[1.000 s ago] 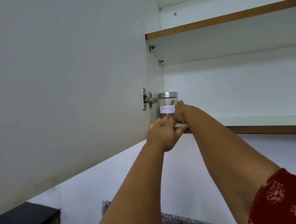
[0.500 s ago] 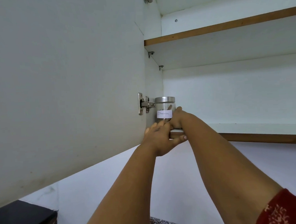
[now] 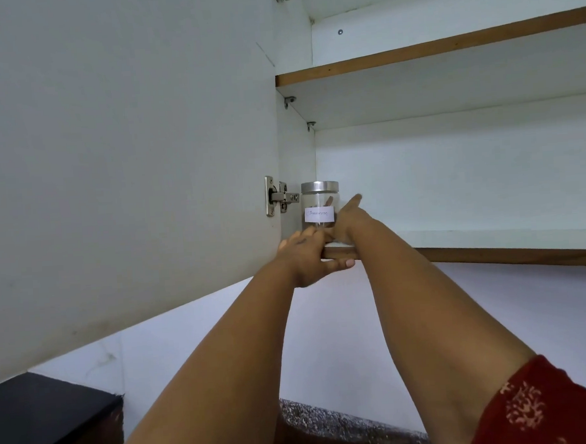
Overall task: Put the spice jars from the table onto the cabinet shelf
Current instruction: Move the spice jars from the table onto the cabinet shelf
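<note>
One white paper label [image 3: 319,214] on the front of the glass spice jar [image 3: 320,204], at the left end of the lower cabinet shelf [image 3: 491,239]. Handwritten, one word, seemingly "Cinnamon", though too blurred to be sure. No other text legible.

Silver-lidded clear jar [image 3: 319,204], white shelf [image 3: 491,235]

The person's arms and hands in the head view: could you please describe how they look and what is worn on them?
Both forearms are bare. The right arm wears a dark red sleeve with a pale printed pattern, ending above the elbow. The left hand and right hand show no gloves, rings or bangles.
</note>
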Motion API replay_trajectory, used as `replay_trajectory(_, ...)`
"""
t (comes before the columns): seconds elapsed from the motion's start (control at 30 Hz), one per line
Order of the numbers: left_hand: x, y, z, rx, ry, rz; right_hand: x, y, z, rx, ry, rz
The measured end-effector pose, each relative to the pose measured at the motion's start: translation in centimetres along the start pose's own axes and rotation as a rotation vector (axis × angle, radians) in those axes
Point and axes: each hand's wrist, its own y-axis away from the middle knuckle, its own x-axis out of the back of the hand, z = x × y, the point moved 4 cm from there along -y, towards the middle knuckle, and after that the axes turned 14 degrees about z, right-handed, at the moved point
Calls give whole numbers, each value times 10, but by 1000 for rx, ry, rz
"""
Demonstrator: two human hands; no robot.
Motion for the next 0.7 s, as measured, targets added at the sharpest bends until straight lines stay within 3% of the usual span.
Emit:
replay_trajectory(0.1,1,-3,-1,0,-41,-20,3,14,6,-13,9,86)
replay_trajectory(0.27,3,-2,0,4,-95,-84,18,46,24,98,365,76)
replay_trajectory(0.47,5,12,16,35,-215,-157,34,95,51,350,594,222)
replay_trajectory(0.57,9,36,32,10,-254,-64,37,122,72,412,602,267)
replay_trajectory(0.7,1,83,48,106,95,127,33,180,130,362,622,412)
